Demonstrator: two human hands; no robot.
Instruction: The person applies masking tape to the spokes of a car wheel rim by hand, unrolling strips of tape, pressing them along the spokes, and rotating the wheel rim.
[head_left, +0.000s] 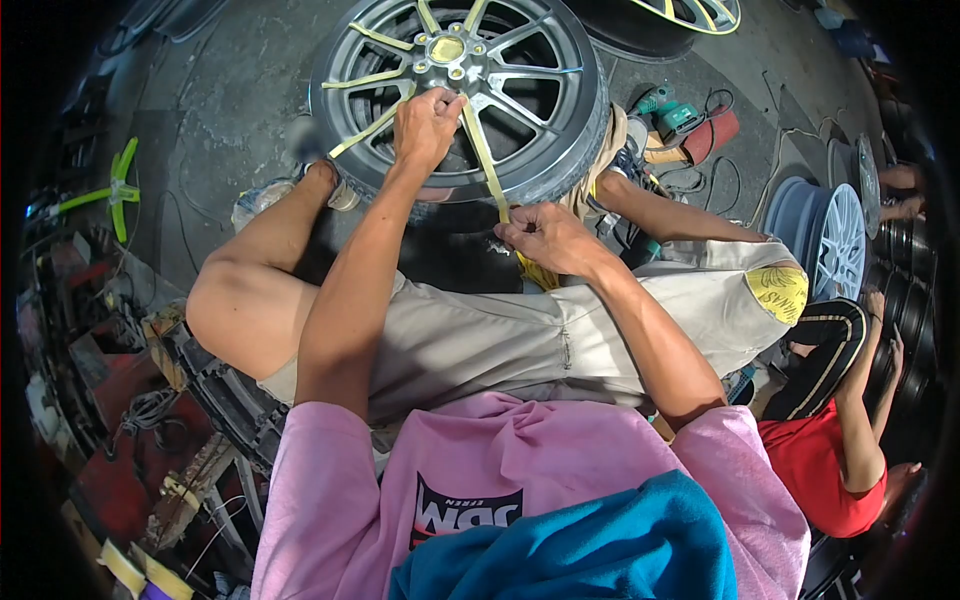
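A grey multi-spoke car wheel [530, 121] with a tyre [592, 110] lies before my knees. Yellow masking tape runs along several of its spokes and covers the hub centre. One strip of masking tape [483, 155] stretches from near the hub, over a spoke, to beyond the rim's near edge. My left hand [425, 130] is closed at the strip's upper end, by the hub, its fingertips partly hidden. Beyond the rim's near edge, my right hand [550, 238] pinches the lower end.
A green power tool [680, 118], a red-brown sandal [708, 137] and cables lie to the right. Another rim [838, 240] stands farther right, near a person in a red shirt [825, 470]. A bright green star-shaped piece [122, 190] is at the left. Part of a taped wheel [700, 12] shows at the top.
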